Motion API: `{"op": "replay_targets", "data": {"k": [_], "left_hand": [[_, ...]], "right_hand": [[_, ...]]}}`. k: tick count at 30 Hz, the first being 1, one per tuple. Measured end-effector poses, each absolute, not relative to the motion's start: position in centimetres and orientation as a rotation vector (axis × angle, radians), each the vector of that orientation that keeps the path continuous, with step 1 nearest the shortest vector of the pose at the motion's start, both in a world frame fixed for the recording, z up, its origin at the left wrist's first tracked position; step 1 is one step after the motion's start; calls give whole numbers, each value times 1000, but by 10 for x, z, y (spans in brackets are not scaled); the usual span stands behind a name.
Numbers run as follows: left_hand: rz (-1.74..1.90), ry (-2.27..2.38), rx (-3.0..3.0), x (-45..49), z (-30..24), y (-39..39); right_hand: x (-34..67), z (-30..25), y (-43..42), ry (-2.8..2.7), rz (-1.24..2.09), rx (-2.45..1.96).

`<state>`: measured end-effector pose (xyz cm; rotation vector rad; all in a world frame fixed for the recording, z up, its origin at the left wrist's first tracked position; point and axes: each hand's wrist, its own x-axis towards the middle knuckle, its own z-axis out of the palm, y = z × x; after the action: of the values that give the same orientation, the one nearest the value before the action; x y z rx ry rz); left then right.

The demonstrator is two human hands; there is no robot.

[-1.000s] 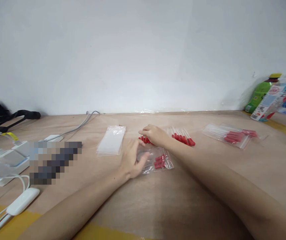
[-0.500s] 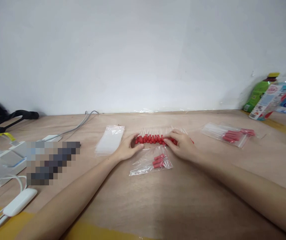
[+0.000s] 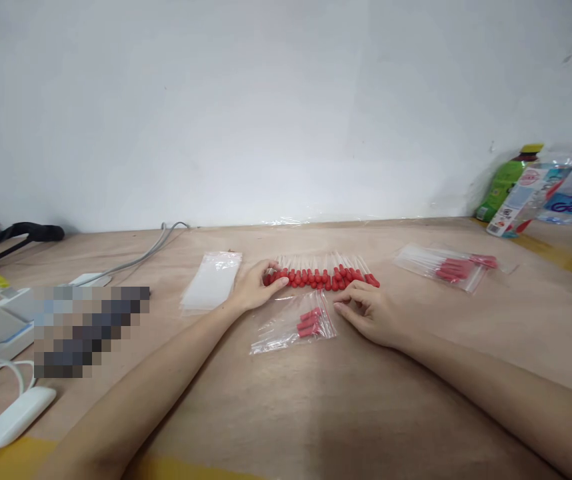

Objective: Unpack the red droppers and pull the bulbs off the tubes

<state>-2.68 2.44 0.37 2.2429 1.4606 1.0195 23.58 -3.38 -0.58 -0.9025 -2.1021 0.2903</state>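
A row of droppers [image 3: 311,277] with red bulbs and thin clear tubes lies side by side, bulbs toward me. My left hand [image 3: 256,287] rests at its left end, thumb and fingers apart around the outermost bulbs, touching them without a visible grip. My right hand [image 3: 369,310] is just below the right end of the row, fingers loosely bent and parted from the thumb, with nothing seen in them. Between my hands, nearer me, a clear zip bag [image 3: 279,327] contains a few red-bulbed droppers [image 3: 309,322].
Flat bags [image 3: 211,280] are stacked left of the row. Filled dropper bags [image 3: 441,265] lie to the right. Bottles [image 3: 503,187] and a leaning carton [image 3: 529,200] stand at the back right. White cables and a power strip [image 3: 1,353] occupy the left side.
My right hand has drawn back toward me, off the droppers, uncovering the right end of the row. My left hand stays at the left end. The view has shifted slightly.
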Motion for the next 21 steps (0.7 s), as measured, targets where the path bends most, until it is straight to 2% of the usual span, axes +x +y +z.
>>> {"op": "replay_targets", "data": {"k": [9, 21], "left_hand": [[1521, 1312, 2147, -36, -1, 28], [1296, 1379, 2117, -45, -8, 25]], "right_hand": [[235, -8, -34, -2137, 290, -896], [235, -9, -34, -2163, 285, -891]]}}
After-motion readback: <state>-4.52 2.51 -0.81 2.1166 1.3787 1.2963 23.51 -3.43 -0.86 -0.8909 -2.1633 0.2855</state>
